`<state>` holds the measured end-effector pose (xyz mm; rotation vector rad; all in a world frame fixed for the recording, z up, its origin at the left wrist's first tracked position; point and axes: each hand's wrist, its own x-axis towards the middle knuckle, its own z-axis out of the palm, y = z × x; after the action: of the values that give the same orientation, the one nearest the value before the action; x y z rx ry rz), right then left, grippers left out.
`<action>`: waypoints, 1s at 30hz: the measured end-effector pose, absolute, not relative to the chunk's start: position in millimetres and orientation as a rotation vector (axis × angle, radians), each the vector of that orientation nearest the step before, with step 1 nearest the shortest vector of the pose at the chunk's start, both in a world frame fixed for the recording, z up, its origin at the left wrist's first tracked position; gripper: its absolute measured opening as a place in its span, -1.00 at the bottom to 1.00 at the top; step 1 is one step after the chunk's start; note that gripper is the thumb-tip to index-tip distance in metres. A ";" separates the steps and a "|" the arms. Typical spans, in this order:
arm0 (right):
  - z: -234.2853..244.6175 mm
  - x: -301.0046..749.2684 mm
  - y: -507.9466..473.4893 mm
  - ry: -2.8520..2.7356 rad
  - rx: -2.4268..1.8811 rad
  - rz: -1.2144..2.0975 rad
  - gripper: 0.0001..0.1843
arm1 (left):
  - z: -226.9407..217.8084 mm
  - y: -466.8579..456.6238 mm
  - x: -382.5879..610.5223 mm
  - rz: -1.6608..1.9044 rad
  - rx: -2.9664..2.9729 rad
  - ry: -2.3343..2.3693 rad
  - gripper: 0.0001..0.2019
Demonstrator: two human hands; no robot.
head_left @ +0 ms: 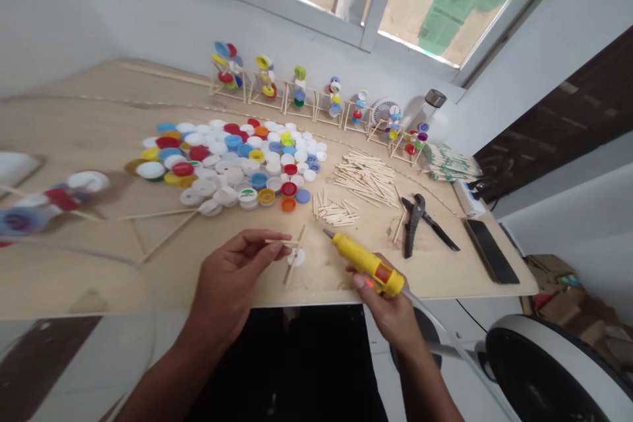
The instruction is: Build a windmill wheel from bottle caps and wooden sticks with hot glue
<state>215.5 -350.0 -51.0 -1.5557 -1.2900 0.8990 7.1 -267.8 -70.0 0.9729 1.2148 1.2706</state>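
Observation:
Between thumb and fingers, my left hand [237,270] pinches a short wooden stick [277,241]. Its far end is at a longer stick [291,269] that lies across a small white disc [298,257] near the table's front edge. My right hand [386,303] is wrapped round a yellow hot glue gun [363,260], whose nozzle points left, a little apart from the sticks. Left of my left hand, several sticks form an angular frame [168,236]. Short cut sticks [336,211] lie beyond the nozzle.
A wide heap of bottle caps [232,175] covers the middle. Longer sticks [366,177], black cutters [415,221] and a phone [490,252] lie right. Several cap wheels on stick stands [299,95] line the back. A blurred cap wheel [59,201] is at left.

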 end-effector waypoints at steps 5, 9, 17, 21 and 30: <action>-47.7 197.6 -352.2 -1.392 -1.504 0.953 -0.69 | -79.5 -275.7 1.7 1.308 0.889 1.342 -0.73; -48.8 190.6 -349.8 -1.481 -1.502 0.911 -0.74 | -83.1 -282.9 0.8 1.321 0.928 1.356 -0.69; -51.2 184.3 -347.9 -1.543 -1.520 0.750 -0.73 | -83.8 -287.3 1.4 1.353 1.027 1.403 -0.76; -52.1 182.3 -347.0 -1.590 -1.510 0.708 -0.71 | -80.0 -288.7 3.3 1.349 1.074 1.417 -0.77; -56.3 180.6 -344.4 -1.604 -1.546 0.606 -0.68 | -77.5 -290.1 3.6 1.344 1.098 1.428 -0.82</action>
<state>180.6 -344.4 -56.3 -1.5459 -1.6036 0.6065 3.6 -290.1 -77.5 1.0983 1.4276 1.3438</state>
